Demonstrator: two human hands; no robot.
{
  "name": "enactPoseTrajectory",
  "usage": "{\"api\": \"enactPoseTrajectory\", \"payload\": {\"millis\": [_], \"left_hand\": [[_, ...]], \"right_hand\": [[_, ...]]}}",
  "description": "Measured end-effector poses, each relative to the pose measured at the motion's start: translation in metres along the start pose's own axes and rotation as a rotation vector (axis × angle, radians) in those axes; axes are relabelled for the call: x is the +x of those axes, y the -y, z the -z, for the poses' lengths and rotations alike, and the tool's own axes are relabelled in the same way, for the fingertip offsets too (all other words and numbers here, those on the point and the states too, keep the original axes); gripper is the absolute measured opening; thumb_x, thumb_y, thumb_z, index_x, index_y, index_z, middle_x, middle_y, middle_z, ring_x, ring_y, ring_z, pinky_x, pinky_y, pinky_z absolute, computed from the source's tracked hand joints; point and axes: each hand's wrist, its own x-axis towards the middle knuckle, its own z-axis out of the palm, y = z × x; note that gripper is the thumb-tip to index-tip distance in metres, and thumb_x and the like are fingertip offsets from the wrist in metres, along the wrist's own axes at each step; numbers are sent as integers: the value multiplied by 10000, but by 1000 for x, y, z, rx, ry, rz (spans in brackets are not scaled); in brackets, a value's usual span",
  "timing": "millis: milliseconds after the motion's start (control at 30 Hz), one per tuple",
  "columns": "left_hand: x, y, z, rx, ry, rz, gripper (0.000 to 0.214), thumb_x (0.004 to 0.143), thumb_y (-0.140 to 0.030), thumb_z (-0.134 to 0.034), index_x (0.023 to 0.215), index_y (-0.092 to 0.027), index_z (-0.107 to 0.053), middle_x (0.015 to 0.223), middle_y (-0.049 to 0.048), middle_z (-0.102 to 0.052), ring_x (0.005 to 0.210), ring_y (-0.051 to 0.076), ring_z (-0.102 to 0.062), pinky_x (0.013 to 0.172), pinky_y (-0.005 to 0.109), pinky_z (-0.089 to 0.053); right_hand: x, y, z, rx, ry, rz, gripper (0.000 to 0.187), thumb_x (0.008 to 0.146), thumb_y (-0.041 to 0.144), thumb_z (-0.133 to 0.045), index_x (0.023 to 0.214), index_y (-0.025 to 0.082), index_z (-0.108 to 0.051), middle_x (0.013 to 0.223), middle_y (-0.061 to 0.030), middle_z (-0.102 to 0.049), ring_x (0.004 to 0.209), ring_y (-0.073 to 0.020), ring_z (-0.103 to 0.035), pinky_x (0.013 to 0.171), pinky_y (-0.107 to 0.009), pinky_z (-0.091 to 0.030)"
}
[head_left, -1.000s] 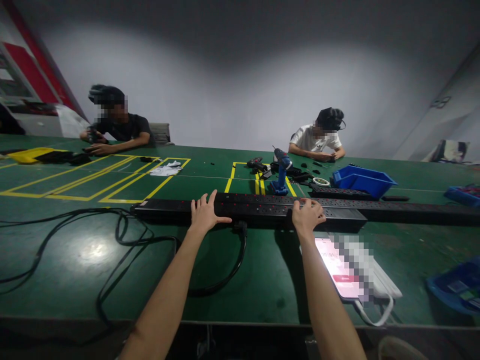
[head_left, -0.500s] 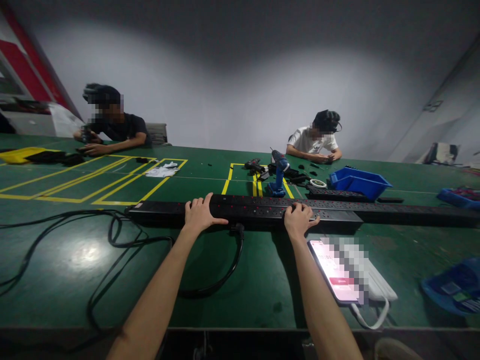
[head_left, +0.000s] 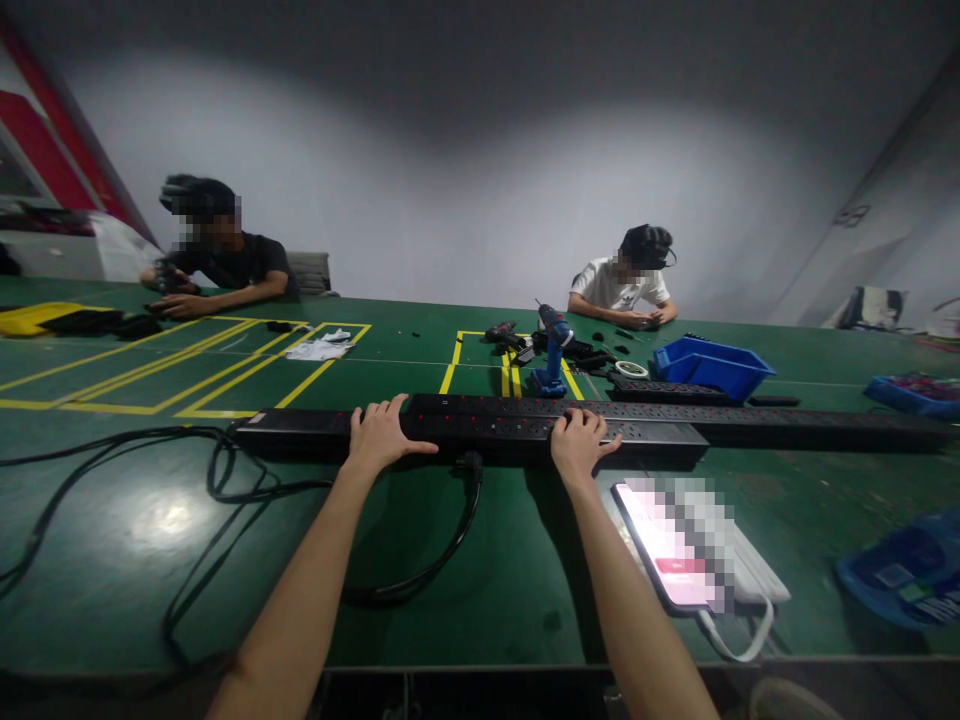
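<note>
Fingers (head_left: pixel 391 413) of the left hand (head_left: pixel 377 440) and right hand (head_left: pixel 577 448) spread apart on the near black socket strip (head_left: pixel 487 432), at twelve o'clock on the green desk (head_left: pixel 791 495); from it, a blue drill (head_left: pixel 553 347) stands toward one o'clock and a lit phone (head_left: pixel 654 545) lies at four.

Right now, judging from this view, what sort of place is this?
Probably an assembly workshop: a long green worktop marked with yellow lines, a blue power drill standing on it, and long black socket strips lying across it.
</note>
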Motion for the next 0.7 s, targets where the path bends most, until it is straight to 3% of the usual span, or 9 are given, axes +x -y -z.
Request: {"api": "enactPoseTrajectory", "payload": {"millis": [200, 700], "left_hand": [[5, 16, -3, 30, 38, -8, 995, 494, -888, -611, 1250, -241, -621, 1293, 163, -594, 1270, 409, -442, 1122, 544, -208], [8, 32, -7, 8, 6, -14, 984, 455, -913, -605, 1217, -291, -651, 1223, 142, -616, 1209, 389, -474, 1064, 521, -241]], "right_hand": [[-8, 9, -1, -19, 9, 33, 381, 928, 297, -381, 1132, 185, -682, 1326, -156, -562, 1313, -353, -345, 1077, -661, -76], [-12, 15, -1, -15, 18, 65, 372, 921, 301, -398, 1128, 177, -681, 1315, -169, -556, 1302, -354, -345, 1078, -640, -88]]}}
